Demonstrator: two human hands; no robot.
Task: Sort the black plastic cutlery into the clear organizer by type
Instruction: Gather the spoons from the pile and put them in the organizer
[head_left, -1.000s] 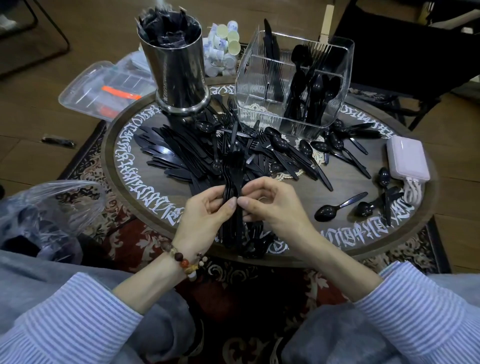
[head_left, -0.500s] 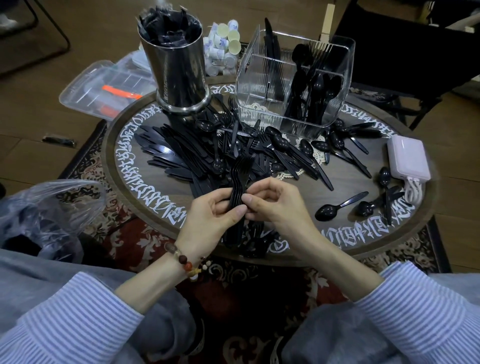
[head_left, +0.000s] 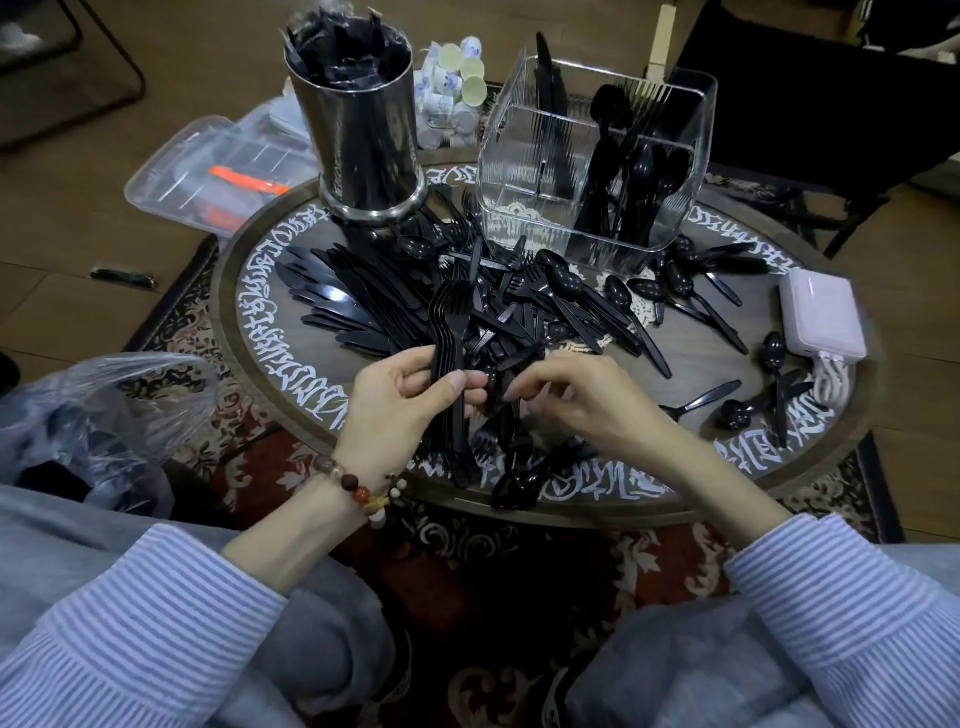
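Head view: left hand (head_left: 400, 400) gripping a stack of forks (head_left: 450, 332), tines up; right hand (head_left: 566, 395) with fingers curled over the loose cutlery pile (head_left: 519, 312), hold unclear. Clear organizer (head_left: 597, 161) at table's far side, steel canister (head_left: 363, 130) beside it, pink box (head_left: 821, 312) right. Round lettered table (head_left: 270, 312) over patterned rug (head_left: 519, 561)

White script rings the table (head_left: 291, 332) rim (ornamental, illegible); no readable text.
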